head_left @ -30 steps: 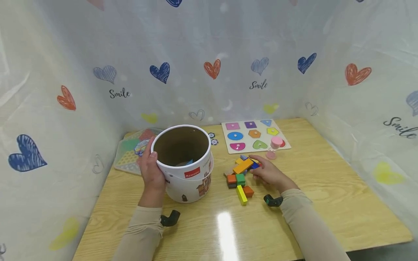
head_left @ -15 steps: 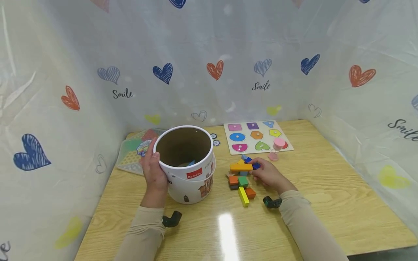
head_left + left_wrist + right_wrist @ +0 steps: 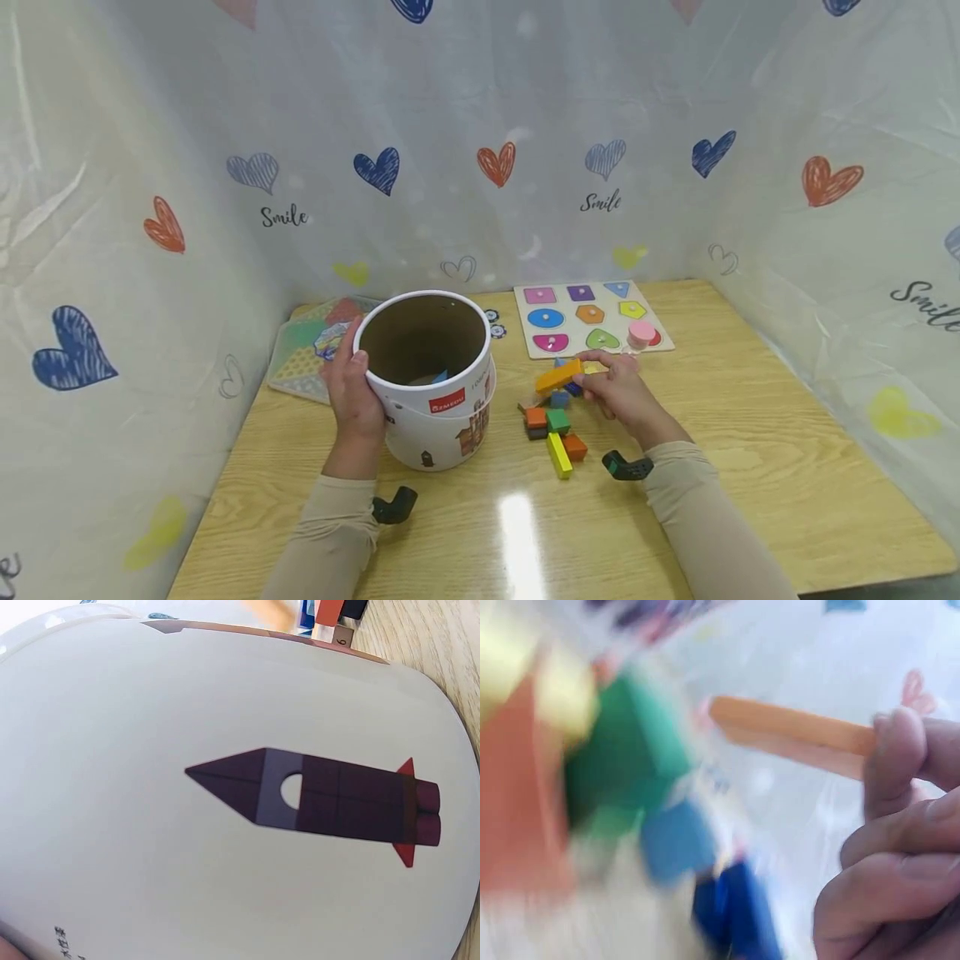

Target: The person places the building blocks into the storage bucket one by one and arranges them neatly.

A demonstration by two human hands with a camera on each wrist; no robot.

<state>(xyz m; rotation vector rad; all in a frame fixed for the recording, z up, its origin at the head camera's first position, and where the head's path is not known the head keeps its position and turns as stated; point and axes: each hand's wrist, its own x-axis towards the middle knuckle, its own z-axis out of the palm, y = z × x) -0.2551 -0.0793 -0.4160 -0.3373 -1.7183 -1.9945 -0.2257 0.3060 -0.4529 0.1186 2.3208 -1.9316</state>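
Observation:
My left hand (image 3: pixel 354 404) holds the left side of a white bucket (image 3: pixel 420 425), which stands on the table with its open top tilted towards me. Inside, a light blue piece (image 3: pixel 441 377) shows low down. Between thumb and fingers my right hand (image 3: pixel 626 398) pinches one end of a long orange block (image 3: pixel 558 377), raised over the block pile. In the right wrist view, that orange block (image 3: pixel 795 735) points away from the fingertips. Below it lie a green block (image 3: pixel 557 420), a yellow block (image 3: pixel 559 457), a blue block (image 3: pixel 559 399) and several others. The left wrist view is mostly bucket wall (image 3: pixel 150 847).
Behind the pile lies a shape puzzle board (image 3: pixel 562 308), with a pink hourglass (image 3: pixel 641 335) at its front right. A bag of coloured pieces (image 3: pixel 296 367) rests behind the bucket at the left. A patterned curtain (image 3: pixel 435 108) encloses the wooden table (image 3: pixel 750 467).
My right hand has taken hold of the orange block, which was lying on the pile, and lifted it slightly. The left hand and bucket keep their place.

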